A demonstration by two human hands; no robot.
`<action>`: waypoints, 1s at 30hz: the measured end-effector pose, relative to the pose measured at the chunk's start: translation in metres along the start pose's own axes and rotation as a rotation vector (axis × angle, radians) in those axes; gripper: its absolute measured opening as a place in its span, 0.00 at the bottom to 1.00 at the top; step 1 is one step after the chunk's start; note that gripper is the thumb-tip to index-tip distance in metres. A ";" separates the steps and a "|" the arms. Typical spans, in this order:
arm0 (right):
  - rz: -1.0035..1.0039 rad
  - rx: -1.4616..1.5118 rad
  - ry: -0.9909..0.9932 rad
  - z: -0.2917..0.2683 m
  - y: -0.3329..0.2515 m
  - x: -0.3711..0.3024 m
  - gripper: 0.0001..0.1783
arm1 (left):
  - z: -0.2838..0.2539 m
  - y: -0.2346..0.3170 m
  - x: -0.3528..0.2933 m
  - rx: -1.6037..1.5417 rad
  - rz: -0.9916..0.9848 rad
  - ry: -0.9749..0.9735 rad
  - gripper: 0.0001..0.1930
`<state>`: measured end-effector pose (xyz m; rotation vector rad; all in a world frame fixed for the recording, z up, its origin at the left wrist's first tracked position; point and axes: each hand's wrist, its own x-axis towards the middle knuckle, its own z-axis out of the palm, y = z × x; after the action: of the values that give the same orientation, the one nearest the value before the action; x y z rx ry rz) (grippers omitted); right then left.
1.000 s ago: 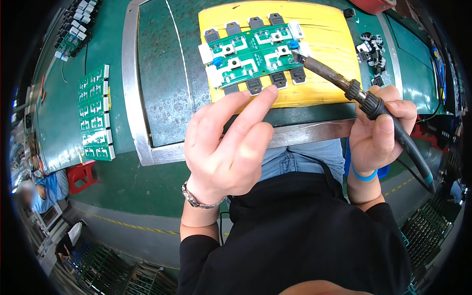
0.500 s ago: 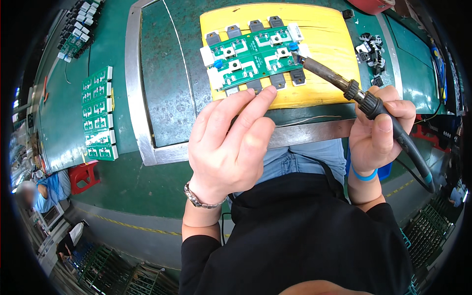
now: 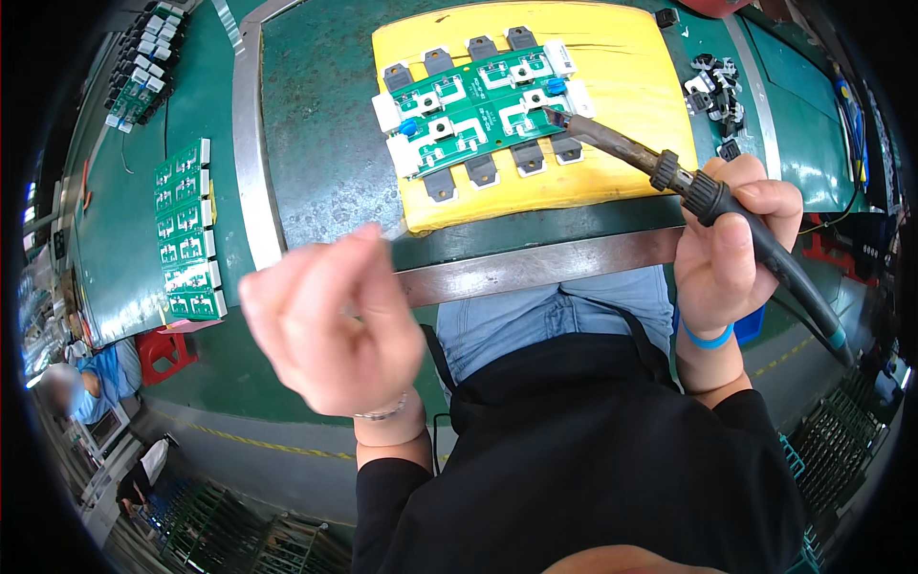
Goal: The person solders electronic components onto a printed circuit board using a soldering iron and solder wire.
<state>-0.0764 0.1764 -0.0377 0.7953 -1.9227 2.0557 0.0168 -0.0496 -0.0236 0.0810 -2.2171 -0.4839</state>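
My left hand (image 3: 335,325) is raised in front of the metal bench edge, blurred by motion. Its thumb and forefinger look pinched together, with a faint pale sliver at the tips that I cannot make out. A soldering iron (image 3: 712,196) with a dark handle is gripped in my right hand (image 3: 732,244). The iron's tip is at the right part of a green circuit board (image 3: 488,115). This board carries white connectors and blue round parts. Black tabbed components (image 3: 527,158) stick out along its near and far sides. Beneath it lies a yellow pad (image 3: 631,86).
A metal rim (image 3: 545,263) borders the work surface. To the left lie a row of joined green boards (image 3: 189,234) and a pile of assembled boards (image 3: 143,72). Loose black and white parts (image 3: 715,100) are at the right. The iron's cable (image 3: 837,340) hangs at the right.
My left hand has lifted off the components by the board and moved left and nearer. The thin pale wire on the bench no longer shows. The iron's tip has shifted slightly left.
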 end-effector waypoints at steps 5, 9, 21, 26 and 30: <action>0.024 0.021 -0.011 0.000 0.002 -0.001 0.13 | 0.004 -0.018 0.000 0.002 -0.032 0.010 0.08; 0.028 0.058 -0.015 0.003 0.002 -0.001 0.13 | 0.005 -0.019 0.001 0.027 0.018 -0.007 0.08; 0.039 0.034 -0.019 0.005 0.001 0.001 0.12 | 0.005 -0.019 0.001 0.024 0.032 -0.052 0.09; 0.042 0.040 -0.015 0.005 0.001 0.000 0.12 | 0.008 -0.018 0.001 -0.009 0.043 -0.055 0.08; 0.049 0.038 -0.013 0.005 0.001 0.000 0.12 | 0.007 -0.016 -0.001 0.019 0.022 -0.028 0.08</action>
<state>-0.0758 0.1719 -0.0386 0.7787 -1.9335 2.1272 0.0100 -0.0623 -0.0345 0.0610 -2.2479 -0.4542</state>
